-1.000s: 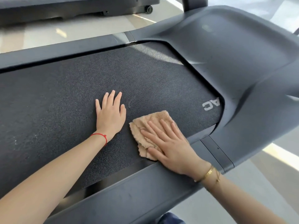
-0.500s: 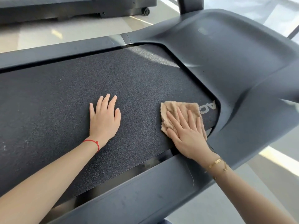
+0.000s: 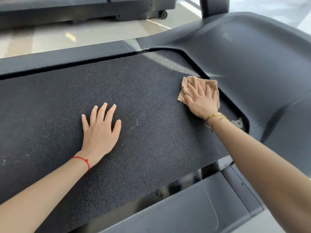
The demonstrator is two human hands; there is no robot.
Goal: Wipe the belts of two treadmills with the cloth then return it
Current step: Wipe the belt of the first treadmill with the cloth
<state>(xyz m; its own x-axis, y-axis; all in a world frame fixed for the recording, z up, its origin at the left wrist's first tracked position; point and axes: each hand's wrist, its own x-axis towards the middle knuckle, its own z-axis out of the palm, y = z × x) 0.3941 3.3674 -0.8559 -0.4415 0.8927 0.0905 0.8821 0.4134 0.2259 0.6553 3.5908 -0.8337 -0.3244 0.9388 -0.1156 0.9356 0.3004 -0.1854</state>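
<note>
At the belt's [image 3: 134,101] far right end, hard against the motor cover [image 3: 252,68], my right hand [image 3: 202,100] presses the cloth [image 3: 195,81] flat, fingers spread. The unwiped belt runs leftward, past my left hand [image 3: 99,130], which lies open-palmed and empty.

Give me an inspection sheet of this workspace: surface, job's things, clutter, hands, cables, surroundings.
Surface: dark textured belt, pale specks near its middle and left edge.
Job's things: tan cloth crumpled flat on the belt's far right end, against the grey hood; second treadmill across the floor at the top.
Clutter: nothing seen.
Hands: left hand flat on the belt, fingers spread, holding nothing; right hand pressed flat on the cloth, no closed grip.
Cables: nothing seen.
Surroundings: pale floor with sunlit patches; a dark upright post behind the hood.
</note>
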